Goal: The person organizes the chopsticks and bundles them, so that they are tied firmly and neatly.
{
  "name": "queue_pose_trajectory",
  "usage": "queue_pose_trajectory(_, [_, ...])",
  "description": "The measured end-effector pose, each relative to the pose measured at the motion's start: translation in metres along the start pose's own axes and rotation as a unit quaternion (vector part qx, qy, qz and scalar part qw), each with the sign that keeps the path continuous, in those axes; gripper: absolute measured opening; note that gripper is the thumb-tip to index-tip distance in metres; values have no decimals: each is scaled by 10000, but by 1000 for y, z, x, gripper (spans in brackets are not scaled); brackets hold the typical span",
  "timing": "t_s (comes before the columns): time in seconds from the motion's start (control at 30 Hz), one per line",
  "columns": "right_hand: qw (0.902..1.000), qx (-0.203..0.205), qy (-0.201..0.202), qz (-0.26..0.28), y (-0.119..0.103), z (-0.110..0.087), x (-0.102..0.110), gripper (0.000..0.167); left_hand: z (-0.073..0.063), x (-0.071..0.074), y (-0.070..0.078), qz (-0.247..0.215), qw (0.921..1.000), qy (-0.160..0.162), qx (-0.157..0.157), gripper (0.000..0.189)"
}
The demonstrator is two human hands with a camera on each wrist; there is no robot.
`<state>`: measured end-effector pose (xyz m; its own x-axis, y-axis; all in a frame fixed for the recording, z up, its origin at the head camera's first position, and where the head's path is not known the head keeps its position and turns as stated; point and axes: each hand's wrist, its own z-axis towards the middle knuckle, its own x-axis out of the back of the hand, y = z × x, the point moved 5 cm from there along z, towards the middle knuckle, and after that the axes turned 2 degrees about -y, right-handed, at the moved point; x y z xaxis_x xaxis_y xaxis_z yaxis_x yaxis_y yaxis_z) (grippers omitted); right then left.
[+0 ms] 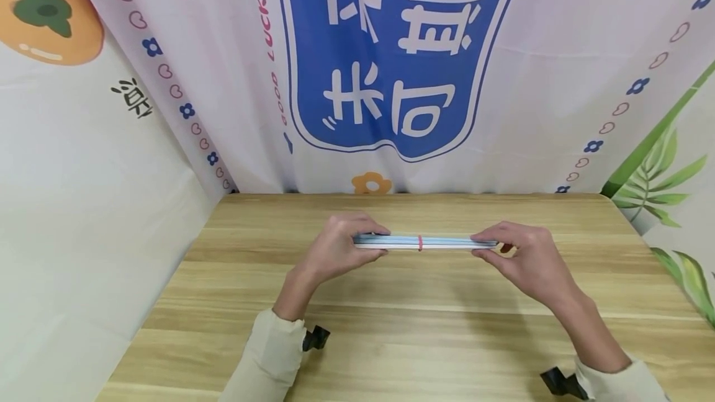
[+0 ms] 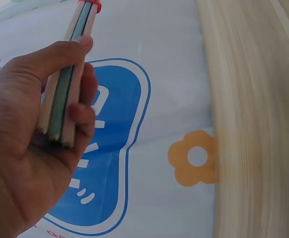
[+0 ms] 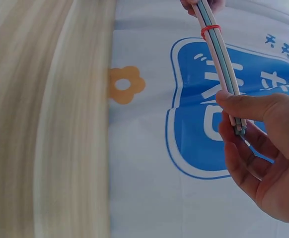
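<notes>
A bundle of slim, straight sticks [image 1: 447,242] in pale blue, white and pinkish tones is held level above the table. A red band [image 1: 421,242] circles it near the middle. My left hand [image 1: 339,245] grips the left end, thumb on one side and fingers curled round the other; the rough stick ends show in the left wrist view. At the opposite end, my right hand [image 1: 530,259] pinches the bundle between thumb and fingers. From the right wrist, the sticks [image 3: 224,64] lie side by side with their tips just past the thumb. Their exact kind cannot be told.
Beneath the hands lies a wood-grain table [image 1: 391,340]. A white printed cloth [image 1: 547,79] with a blue emblem hangs behind its far edge. Black wrist mounts [image 1: 316,338] stick out by both sleeves.
</notes>
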<state>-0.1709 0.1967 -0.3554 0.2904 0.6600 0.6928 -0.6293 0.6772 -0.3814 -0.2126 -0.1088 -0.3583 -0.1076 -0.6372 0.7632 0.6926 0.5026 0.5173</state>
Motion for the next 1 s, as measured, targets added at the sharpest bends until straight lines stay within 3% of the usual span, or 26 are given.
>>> queue_pose_trajectory(0.23, [9974,-353,-628,80,18,-5,-15,29,0,-12,-19,436,9928,-889,673,35])
queue_pose_trajectory(0.5, [9842,-1027,-1415,290,39,-11,-36,23,-2,-27,-37,544,9878,-1234,779,33])
queue_pose_trajectory(0.7, [9733,-1163,-1931,443,45,-14,-45,23,-3,-37,-44,431,9826,-1552,928,32])
queue_pose_trajectory(1.0, [9589,-1168,-2527,556,52,-20,-59,22,-8,-53,-50,439,9671,-2128,1323,40])
